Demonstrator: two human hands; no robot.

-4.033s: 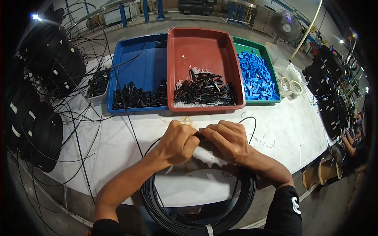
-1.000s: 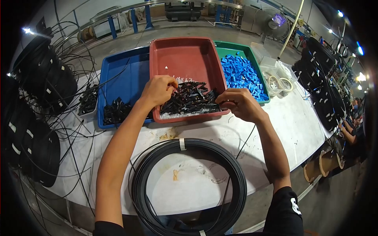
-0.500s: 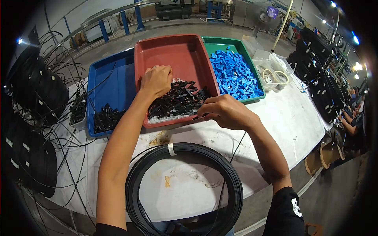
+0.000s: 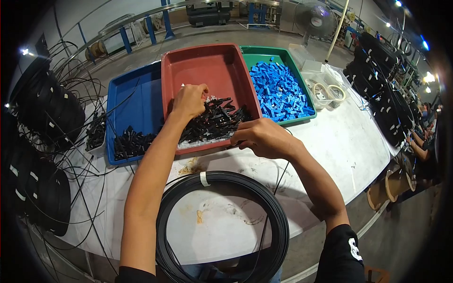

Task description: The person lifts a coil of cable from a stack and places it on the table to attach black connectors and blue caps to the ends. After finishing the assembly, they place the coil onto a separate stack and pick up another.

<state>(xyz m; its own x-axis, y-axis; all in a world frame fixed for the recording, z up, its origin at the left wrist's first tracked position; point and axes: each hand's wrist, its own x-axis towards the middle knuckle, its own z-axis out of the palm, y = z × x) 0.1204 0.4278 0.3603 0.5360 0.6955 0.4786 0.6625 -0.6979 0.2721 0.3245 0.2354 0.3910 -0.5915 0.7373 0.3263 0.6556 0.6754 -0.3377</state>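
My left hand point(image 4: 189, 101) is over the red tray point(image 4: 203, 70), fingers curled together beside a pile of small black connector parts point(image 4: 214, 120). A tiny white tip shows by its knuckles, but what the fingers hold is hidden. At the tray's front right corner, my right hand point(image 4: 265, 137) is closed in a pinch. A thin black cable point(image 4: 283, 177) rises from the coil to this hand, its end hidden by the fingers. The coil of black cable point(image 4: 278, 214), bound with a white tape band point(image 4: 204, 178), lies at the table's near edge between my forearms.
A blue tray point(image 4: 130, 96) with black parts stands left, and a green tray point(image 4: 309, 101) of blue pieces point(image 4: 278, 89) right. Beyond it is a clear box with tape rolls point(image 4: 325, 92). Cable coils point(image 4: 52, 104) with loose strands crowd the left side. Another person's arm point(image 4: 417, 146) shows far right.
My left hand has shifted slightly lower, and its fingers stay curled over the red tray. My right hand has moved slightly left and down, still pinched. The view has shifted a little.
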